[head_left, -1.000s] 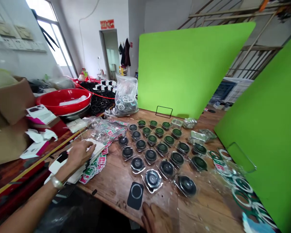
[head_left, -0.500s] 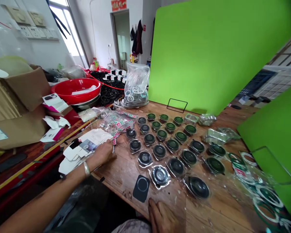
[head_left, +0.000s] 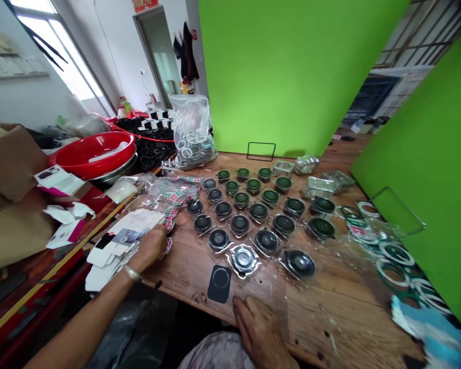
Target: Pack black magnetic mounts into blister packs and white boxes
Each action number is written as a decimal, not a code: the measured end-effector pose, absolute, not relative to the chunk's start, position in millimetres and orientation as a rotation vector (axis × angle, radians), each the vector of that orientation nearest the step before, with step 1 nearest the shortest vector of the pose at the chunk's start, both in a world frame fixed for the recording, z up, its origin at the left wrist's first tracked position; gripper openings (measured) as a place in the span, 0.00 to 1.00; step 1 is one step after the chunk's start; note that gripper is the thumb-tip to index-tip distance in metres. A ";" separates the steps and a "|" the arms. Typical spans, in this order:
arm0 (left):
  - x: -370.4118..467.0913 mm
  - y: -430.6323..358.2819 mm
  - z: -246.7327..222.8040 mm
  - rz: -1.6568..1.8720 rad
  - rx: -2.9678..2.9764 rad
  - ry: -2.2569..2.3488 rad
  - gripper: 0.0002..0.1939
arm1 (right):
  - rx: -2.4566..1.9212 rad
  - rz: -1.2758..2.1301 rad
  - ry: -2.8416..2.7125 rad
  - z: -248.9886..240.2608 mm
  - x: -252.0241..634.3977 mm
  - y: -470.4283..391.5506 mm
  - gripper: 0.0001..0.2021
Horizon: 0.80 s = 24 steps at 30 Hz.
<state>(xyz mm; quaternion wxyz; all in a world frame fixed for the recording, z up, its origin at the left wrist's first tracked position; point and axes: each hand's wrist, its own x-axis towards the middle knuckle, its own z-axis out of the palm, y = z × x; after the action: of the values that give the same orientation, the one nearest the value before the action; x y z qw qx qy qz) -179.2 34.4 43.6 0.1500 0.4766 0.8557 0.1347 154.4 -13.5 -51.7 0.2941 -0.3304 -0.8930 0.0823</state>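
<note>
My left hand (head_left: 152, 248) is curled against the right edge of a fanned stack of flat white cartons (head_left: 117, 243); its fingertips are largely hidden, and I cannot make out what is in them. Lying on the table's front edge, my right hand (head_left: 262, 328) has its fingers stretched out and holds nothing. Just beyond its fingertips is a dark card with a pale ring (head_left: 219, 283). Several round black items in clear plastic shells stand in rows, the closest being a shiny shell (head_left: 244, 259) and another pack (head_left: 299, 263).
Left of the rows lie plastic bags of red-and-green cards (head_left: 172, 197). Behind stands a clear bag of rings (head_left: 194, 136). A red basin (head_left: 94, 154) and a cardboard box (head_left: 13, 189) are far left. Loose green and white rings (head_left: 397, 253) lie right, before green boards (head_left: 292, 77).
The view has swung to the right, bringing a blue-and-white wrapper into sight at the lower right. Both hands remain in much the same places.
</note>
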 end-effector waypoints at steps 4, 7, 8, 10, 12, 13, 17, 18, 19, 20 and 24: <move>-170.6 15.0 66.0 0.922 1.099 2.330 0.15 | -0.893 0.343 -2.336 -41.0 154.4 -15.7 0.15; -144.6 0.9 71.2 1.174 0.846 2.055 0.21 | -0.873 0.544 -2.228 -15.4 150.3 -11.8 0.13; -131.5 -2.9 69.7 1.216 0.776 1.955 0.22 | -0.872 0.636 -2.175 -3.6 147.2 -8.1 0.12; -101.6 -8.7 63.6 1.260 0.658 1.777 0.22 | -0.909 0.842 -2.039 19.9 138.0 3.0 0.10; -70.9 -12.2 56.8 1.295 0.558 1.640 0.21 | -1.020 1.065 -1.847 36.5 125.7 16.8 0.12; -56.9 -12.9 53.9 1.327 0.510 1.590 0.21 | -1.083 1.179 -1.749 40.5 119.3 23.1 0.15; -18.2 -10.2 47.8 1.553 0.347 1.448 0.21 | -1.130 1.583 -1.529 33.5 101.9 31.6 0.14; -13.7 -9.1 47.1 1.595 0.321 1.420 0.22 | -1.101 1.625 -1.511 29.2 101.4 29.9 0.12; -11.1 -8.3 46.7 1.620 0.301 1.396 0.22 | -1.087 1.631 -1.493 25.3 103.2 28.1 0.12; -10.3 -7.9 46.5 1.632 0.284 1.378 0.22 | -1.090 1.609 -1.488 22.1 107.6 27.0 0.12; -16.2 -8.4 48.0 1.570 0.293 1.347 0.23 | -1.260 1.281 -1.657 21.6 152.1 41.5 0.16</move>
<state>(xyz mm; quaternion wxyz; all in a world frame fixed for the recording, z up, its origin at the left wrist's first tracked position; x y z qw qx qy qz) -16.2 -8.4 48.0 0.5023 0.1214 0.5576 0.6497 152.1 41.5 21.6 0.3417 -0.4844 -0.6373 0.4925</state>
